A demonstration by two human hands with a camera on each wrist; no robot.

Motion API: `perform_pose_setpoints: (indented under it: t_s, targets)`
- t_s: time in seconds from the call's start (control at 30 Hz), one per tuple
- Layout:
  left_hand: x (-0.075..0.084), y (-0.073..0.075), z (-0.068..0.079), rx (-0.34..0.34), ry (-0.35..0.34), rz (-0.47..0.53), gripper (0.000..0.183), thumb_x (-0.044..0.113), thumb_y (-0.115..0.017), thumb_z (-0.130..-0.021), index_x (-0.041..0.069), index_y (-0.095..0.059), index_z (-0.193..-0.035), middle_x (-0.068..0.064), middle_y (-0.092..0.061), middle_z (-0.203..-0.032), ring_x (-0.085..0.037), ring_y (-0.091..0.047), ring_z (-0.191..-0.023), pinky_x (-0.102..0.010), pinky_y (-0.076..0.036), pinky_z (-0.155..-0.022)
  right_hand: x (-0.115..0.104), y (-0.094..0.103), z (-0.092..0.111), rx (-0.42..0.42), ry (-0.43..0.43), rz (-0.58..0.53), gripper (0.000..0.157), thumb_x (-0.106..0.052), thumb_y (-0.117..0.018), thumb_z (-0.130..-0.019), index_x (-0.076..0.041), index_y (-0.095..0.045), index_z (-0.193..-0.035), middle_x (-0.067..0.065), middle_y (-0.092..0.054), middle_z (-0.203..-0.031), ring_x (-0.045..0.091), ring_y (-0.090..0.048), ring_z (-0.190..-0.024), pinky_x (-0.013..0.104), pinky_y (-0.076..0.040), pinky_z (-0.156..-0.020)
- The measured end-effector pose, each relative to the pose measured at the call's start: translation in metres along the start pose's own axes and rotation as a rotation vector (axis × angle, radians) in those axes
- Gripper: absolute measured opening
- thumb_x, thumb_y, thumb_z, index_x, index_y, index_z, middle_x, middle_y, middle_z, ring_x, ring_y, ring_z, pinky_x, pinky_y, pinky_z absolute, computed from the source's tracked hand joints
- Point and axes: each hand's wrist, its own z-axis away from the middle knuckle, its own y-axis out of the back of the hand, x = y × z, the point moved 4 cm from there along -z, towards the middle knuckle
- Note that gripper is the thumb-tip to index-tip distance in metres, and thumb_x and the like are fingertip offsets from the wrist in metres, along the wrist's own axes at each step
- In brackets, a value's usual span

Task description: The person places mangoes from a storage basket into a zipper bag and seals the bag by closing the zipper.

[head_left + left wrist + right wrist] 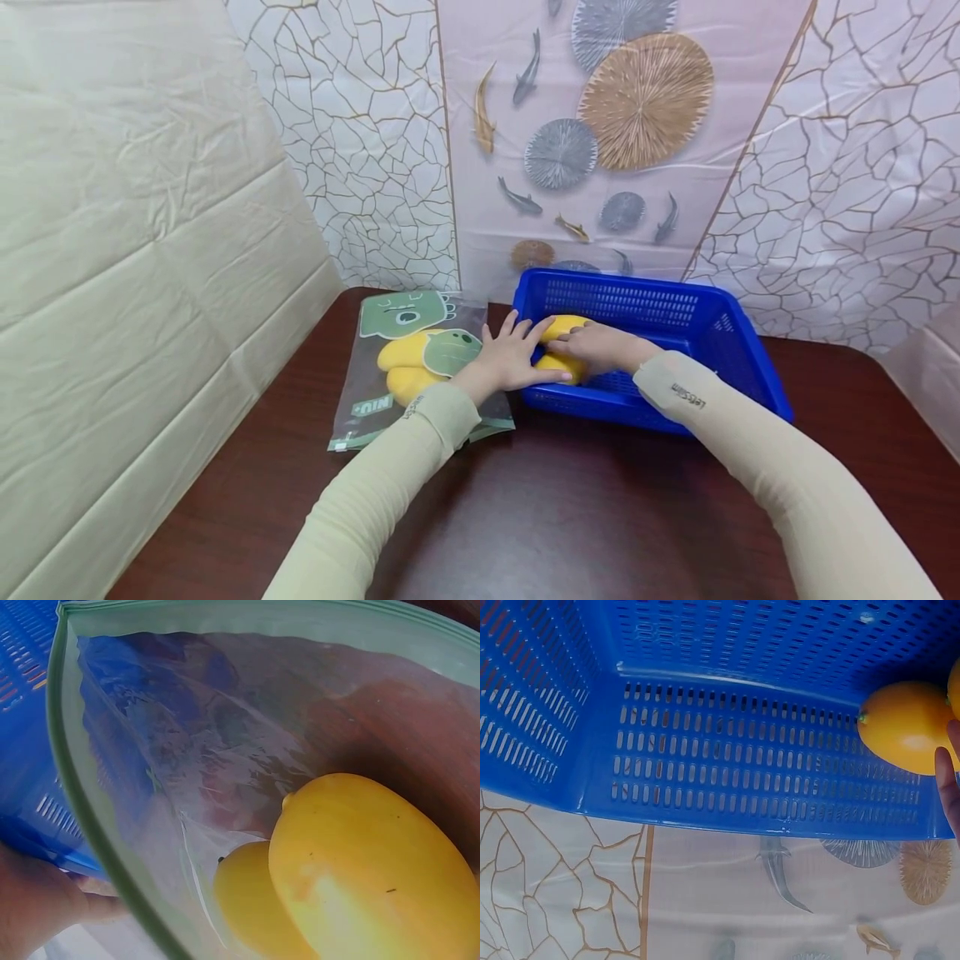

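Note:
My left hand (508, 357) has its fingers spread at the left rim of the blue basket (750, 350), thumb against the front yellow mango (562, 368). Reaching into the basket, my right hand (600, 347) grips that front mango, its fingers bent over it. Behind lies another yellow mango (564, 326), which also shows in the right wrist view. To the left, a clear zip bag (352, 392) with green cartoon prints lies flat, holding two yellow mangoes (375, 870). The left wrist view shows its green-edged mouth standing apart.
The basket has slotted walls and stands at the back of the dark red-brown table (585, 508), beside the bag. A patterned cloth (375, 150) hangs close behind both. A cream cloth wall (150, 292) rises along the left.

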Motion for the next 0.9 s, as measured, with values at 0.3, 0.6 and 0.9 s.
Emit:
perform_pose_setpoints:
  t_s: [0.3,0.6,0.9]
  targets:
    - [0.001,0.002,0.001,-0.019,0.005,-0.027,0.091,0.078,-0.041,-0.079,0.038,-0.001,-0.151,-0.006,-0.023,-0.156,-0.029,-0.002,-0.148,-0.067,-0.012,-0.109,0.004,0.002,0.012,0.056,0.033,0.022,0.053,-0.025,-0.081,-0.071,-0.012,-0.056,-0.116,0.007,-0.068,-0.107,0.029,-0.064,-0.091,0.049,-0.051,-0.084]
    - [-0.001,-0.002,-0.003,-0.023,0.011,-0.041,0.091,0.078,-0.040,-0.079,0.039,0.001,-0.150,-0.006,-0.024,-0.156,-0.029,-0.001,-0.148,-0.067,-0.012,-0.109,0.008,0.008,0.027,0.069,-0.015,0.044,0.056,-0.024,-0.083,-0.069,-0.012,-0.056,-0.117,0.007,-0.068,-0.107,0.031,-0.063,-0.095,0.049,-0.049,-0.083]
    - [0.001,0.001,0.001,-0.010,-0.002,-0.026,0.088,0.077,-0.041,-0.080,0.038,-0.005,-0.151,-0.006,-0.024,-0.156,-0.030,-0.002,-0.147,-0.067,-0.014,-0.109,0.012,0.009,0.035,0.044,-0.040,0.028,0.059,-0.022,-0.084,-0.067,-0.011,-0.055,-0.118,0.008,-0.068,-0.105,0.030,-0.063,-0.093,0.049,-0.049,-0.083]
